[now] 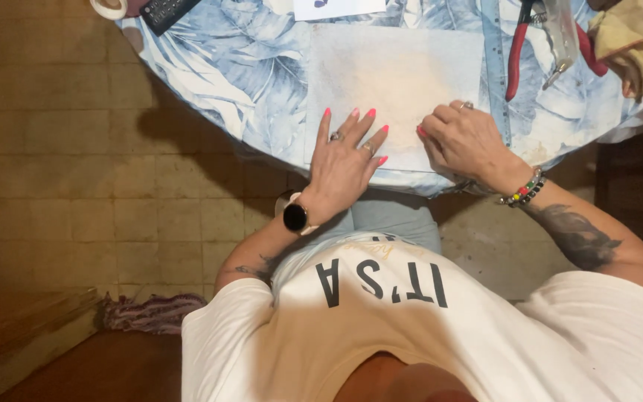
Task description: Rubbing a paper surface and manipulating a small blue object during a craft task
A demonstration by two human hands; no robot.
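Left hand: our left hand (345, 158) lies flat and open on the pale cloth sheet (392, 82), fingers spread, gripping nothing, pressing the near edge of the sheet at centre frame

Right hand: our right hand (461, 138) sits just right of the left, fingers curled under; it looks pinched on the sheet's near right edge, though the fingertips are hidden, so we cannot tell whether it truly grips

Sheet: a whitish rectangle with a faint tan stain in its middle, lying flat on the round table (247, 82) with its blue leaf-print cover, in the upper centre of the frame; both hands touch its lower edge, and most of it stretches away above them

Doing it well: we judge the step to be smoothing or lining up the sheet; we would keep the flat palm steady as an anchor, work the edge with the other hand in small moves, and keep the cloth from wrinkling or sliding off the table rim nearby

Nearby: red-handled pliers (516, 56) lie at upper right, well apart from the hands, with a yellow rag (634, 37) at the far right corner

Top left: a black remote control (164, 10) rests at the table's far edge

Wrists: a black watch (295, 217) on the left, a beaded bracelet (526, 189) on the right
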